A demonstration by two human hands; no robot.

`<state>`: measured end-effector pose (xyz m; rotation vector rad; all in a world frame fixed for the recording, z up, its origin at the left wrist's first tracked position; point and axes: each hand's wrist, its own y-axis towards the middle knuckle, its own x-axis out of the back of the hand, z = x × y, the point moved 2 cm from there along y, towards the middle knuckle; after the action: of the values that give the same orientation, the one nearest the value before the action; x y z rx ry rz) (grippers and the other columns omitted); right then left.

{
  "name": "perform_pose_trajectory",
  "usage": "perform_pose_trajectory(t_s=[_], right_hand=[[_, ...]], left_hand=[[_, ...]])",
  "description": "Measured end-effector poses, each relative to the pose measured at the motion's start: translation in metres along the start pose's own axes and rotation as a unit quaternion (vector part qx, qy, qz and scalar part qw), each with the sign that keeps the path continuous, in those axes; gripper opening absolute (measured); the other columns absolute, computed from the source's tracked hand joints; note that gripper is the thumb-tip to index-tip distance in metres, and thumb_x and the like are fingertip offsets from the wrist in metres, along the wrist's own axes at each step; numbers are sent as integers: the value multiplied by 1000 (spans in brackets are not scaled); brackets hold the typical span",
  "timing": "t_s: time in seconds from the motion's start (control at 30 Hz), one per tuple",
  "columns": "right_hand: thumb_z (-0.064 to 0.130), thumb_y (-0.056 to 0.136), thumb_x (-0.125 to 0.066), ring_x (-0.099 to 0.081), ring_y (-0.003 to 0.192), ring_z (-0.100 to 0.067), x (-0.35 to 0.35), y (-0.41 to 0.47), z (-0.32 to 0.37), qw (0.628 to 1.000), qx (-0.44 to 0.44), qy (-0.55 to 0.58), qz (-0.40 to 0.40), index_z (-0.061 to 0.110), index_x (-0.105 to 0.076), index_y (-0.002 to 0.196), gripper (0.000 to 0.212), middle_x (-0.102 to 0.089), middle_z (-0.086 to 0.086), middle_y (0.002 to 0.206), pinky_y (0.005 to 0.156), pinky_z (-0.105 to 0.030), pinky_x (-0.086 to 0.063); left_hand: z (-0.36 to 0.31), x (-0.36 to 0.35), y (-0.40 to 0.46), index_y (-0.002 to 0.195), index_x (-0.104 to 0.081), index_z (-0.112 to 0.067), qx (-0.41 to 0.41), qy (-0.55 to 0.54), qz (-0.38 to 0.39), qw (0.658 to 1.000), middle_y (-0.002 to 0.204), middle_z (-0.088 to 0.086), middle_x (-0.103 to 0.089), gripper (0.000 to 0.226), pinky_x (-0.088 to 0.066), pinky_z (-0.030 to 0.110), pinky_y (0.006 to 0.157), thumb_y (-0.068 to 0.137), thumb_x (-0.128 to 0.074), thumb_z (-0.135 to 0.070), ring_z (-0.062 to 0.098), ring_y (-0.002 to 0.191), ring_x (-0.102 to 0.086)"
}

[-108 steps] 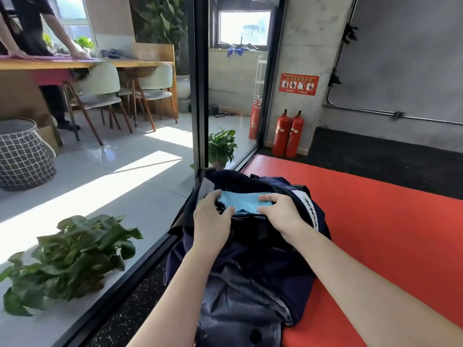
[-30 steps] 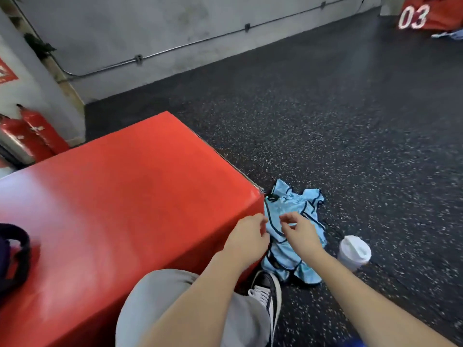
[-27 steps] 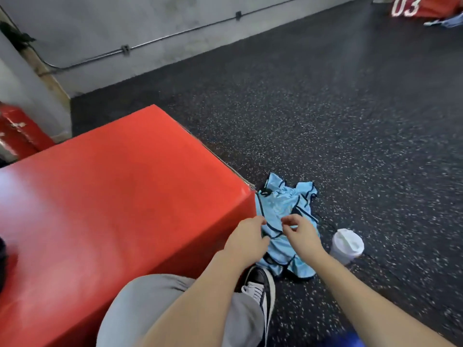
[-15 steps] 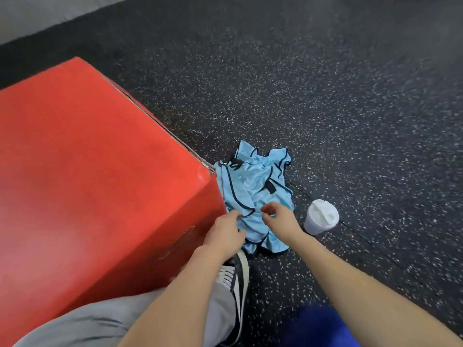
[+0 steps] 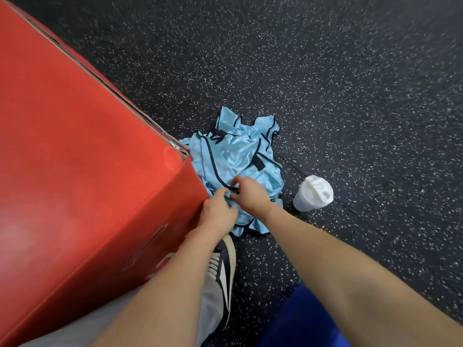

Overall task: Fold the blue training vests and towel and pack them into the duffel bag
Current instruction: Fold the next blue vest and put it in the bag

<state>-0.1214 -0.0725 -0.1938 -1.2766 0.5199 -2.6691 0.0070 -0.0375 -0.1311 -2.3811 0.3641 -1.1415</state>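
Both hands at crumpled blue vests (image 5: 235, 161) on floor. Right hand (image 5: 250, 194) pinches dark trim; left hand (image 5: 218, 211) curled on fabric. Advise lifting one vest by its trim, clear of lidded cup (image 5: 314, 194).

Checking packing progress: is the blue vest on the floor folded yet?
Not folded. The blue vest lies crumpled on the floor, while the left hand and right hand grip its edge.

No words or numbers can be read here. The near side of the red box (image 5: 140, 249) has some pale marks on it, but they are too blurry and too slanted to make out. The white cup (image 5: 313, 194) on the floor and the blue vests (image 5: 233, 156) show no writing that can be read.
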Motion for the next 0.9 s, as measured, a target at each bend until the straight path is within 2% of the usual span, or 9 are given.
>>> perform_pose_trajectory(t_s=[0.07, 0.2, 0.3, 0.37, 0.43, 0.53, 0.6, 0.73, 0.9], right_hand=[[24, 92, -62, -61, 102, -27, -3, 3, -2, 1000, -2, -26, -13, 19, -61, 120, 28, -58, -7, 117, 79, -36, -47], [22, 96, -55, -60, 91, -28, -3, 3, -4, 999, -5, -7, -39, 16, -65, 113, 21, -53, -7, 113, 80, -39, -51], [18, 95, -58, -63, 92, -22, 6, -2, -5, 995, -1, 83, -62, 14, -66, 109, 16, -59, -5, 113, 84, -35, -51], [15, 96, -59, -68, 83, -17, 17, -9, -2, 983, -17, 165, -84, 13, -64, 103, 9, -66, -3, 105, 75, -28, -51], [12, 97, -58, -72, 72, -14, 32, -19, 4, 966, -27, 242, -91, 12, -58, 98, 1, -69, -1, 91, 66, -32, -56], [7, 98, -56, -74, 70, -15, 63, -38, 21, 942, -1, 318, -106, 5, -56, 97, 2, -69, -6, 82, 71, -39, -61], [10, 99, -57, -67, 61, -8, 90, -54, 35, 942, 34, 314, -112, 4, -62, 98, 7, -68, -5, 76, 67, -32, -57], [26, 98, -62, -52, 56, -3, 147, -82, 69, 951, 102, 257, -138, 27, -67, 91, 9, -62, 13, 66, 63, -29, -47], [18, 103, -53, -54, 50, -11, 220, -125, 130, 943, 173, 242, -151, 17, -61, 95, 11, -56, 2, 68, 50, -27, -41]], left_hand=[[3, -3, -1, 133, -53, -31, 5, 2, 4, 1000, 113, 3, -65, 44, -51, 35, 90, 90, -61, -26, 27, 107, -61], [0, -2, -3, 129, -54, -30, 8, 4, 1, 1000, 110, 3, -65, 39, -52, 36, 90, 90, -61, -26, 29, 105, -61], [1, 3, -7, 128, -54, -31, 9, -20, 0, 1000, 107, -1, -65, 39, -50, 31, 85, 90, -61, -24, 25, 101, -62], [3, 8, -13, 136, -51, -31, 6, -25, -4, 1000, 113, 1, -67, 47, -47, 29, 85, 91, -61, -23, 25, 106, -62], [3, 14, -21, 141, -48, -29, 2, -26, -11, 1000, 118, 4, -67, 51, -47, 30, 89, 91, -61, -23, 27, 110, -62], [-5, 28, -38, 140, -49, -28, -14, -36, -28, 999, 114, 3, -68, 50, -50, 33, 91, 92, -60, -22, 26, 106, -63], [-14, 37, -49, 142, -47, -29, -32, -43, -41, 998, 109, -1, -68, 51, -50, 31, 87, 93, -61, -22, 22, 100, -63], [-42, 58, -79, 143, -47, -30, -98, -83, -59, 990, 110, -4, -64, 52, -55, 29, 73, 94, -61, -20, 19, 83, -67], [-83, 115, -119, 138, -52, -27, -169, -149, -161, 961, 120, -2, -64, 47, -40, 3, 61, 94, -59, -11, 4, 80, -62]])
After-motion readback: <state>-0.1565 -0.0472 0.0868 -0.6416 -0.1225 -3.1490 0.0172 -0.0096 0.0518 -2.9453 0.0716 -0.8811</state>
